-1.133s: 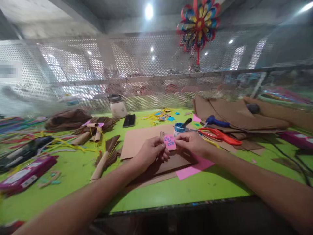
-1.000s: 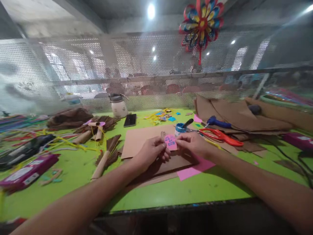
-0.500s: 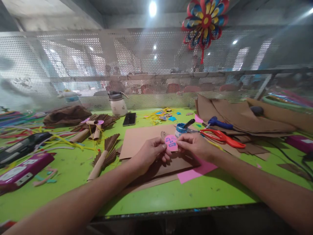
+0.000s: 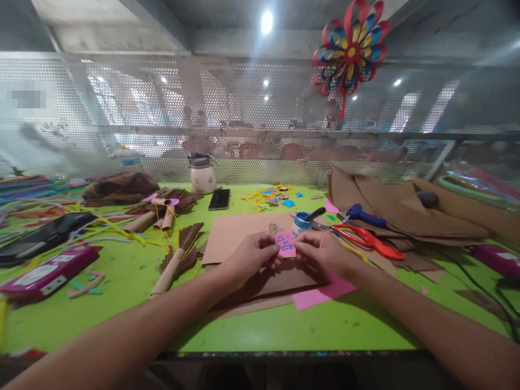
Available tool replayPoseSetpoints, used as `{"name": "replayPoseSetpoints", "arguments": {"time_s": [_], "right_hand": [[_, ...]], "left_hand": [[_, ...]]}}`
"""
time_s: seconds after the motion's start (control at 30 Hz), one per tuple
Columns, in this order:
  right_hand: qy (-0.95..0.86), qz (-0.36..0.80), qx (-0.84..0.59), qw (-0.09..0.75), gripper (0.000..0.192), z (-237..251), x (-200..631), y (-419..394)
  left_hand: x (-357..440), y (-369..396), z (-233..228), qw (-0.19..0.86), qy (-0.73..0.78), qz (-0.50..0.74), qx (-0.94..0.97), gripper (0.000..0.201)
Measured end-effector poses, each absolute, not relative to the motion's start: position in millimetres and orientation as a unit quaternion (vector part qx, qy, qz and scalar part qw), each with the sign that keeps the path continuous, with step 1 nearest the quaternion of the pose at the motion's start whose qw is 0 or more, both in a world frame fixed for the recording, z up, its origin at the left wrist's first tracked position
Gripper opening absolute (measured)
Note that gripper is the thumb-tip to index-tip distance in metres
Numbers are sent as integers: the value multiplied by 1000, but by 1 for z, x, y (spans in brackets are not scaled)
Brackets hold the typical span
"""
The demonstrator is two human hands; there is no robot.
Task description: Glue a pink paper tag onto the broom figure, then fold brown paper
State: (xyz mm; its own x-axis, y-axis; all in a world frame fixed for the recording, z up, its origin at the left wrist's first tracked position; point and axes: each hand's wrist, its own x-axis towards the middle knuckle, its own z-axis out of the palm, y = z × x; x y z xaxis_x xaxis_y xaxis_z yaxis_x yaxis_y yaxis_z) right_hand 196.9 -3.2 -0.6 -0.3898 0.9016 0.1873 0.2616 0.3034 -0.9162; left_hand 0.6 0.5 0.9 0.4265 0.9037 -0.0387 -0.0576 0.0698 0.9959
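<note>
Between my two hands is a small pink paper cutout [image 4: 285,244] with a face drawn on it in blue. My left hand [image 4: 255,253] pinches its left edge with thumb and fingers, and my right hand [image 4: 320,252] pinches the right edge. Beneath them lie brown cardboard sheets [image 4: 231,233] and, sticking out to the right, a larger pink paper piece [image 4: 320,292]. Just beyond my right hand stands an open jar of blue paint [image 4: 301,223], a black-handled tool [image 4: 316,213] resting across it. Red-handled scissors [image 4: 369,241] lie to its right.
On the left lie cardboard-tube figures [image 4: 168,271] with pleated brown paper, purple power strip [image 4: 49,275] and black case [image 4: 44,235]. Farther back are a phone [image 4: 219,199], white jar [image 4: 202,174] and colored scraps [image 4: 272,196]. Brown paper [image 4: 377,200] and a blue-handled tool [image 4: 365,215] lie right.
Both hands still hold the pink cutout, which now sits a little lower with its drawn face tilted differently. The whole view has shifted slightly as the head moved.
</note>
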Motion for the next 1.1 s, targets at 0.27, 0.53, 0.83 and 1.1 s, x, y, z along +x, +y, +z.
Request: {"name": "replayPoseSetpoints", "arguments": {"time_s": [0.27,0.53,0.83,1.1], "right_hand": [[-714,429,-398,384,29,-1,198,0],[-694,463,-404,376,29,6,196,-5],[-681,465,-413,387,28,15,196,-8],[-751,438,-409,277,23,18,198,-17]], "left_hand": [[-3,4,2,658,385,365,534,14],[-2,0,5,699,351,372,500,15],[-3,-5,13,715,326,302,539,17],[-5,-26,30,655,334,364,572,29]]}}
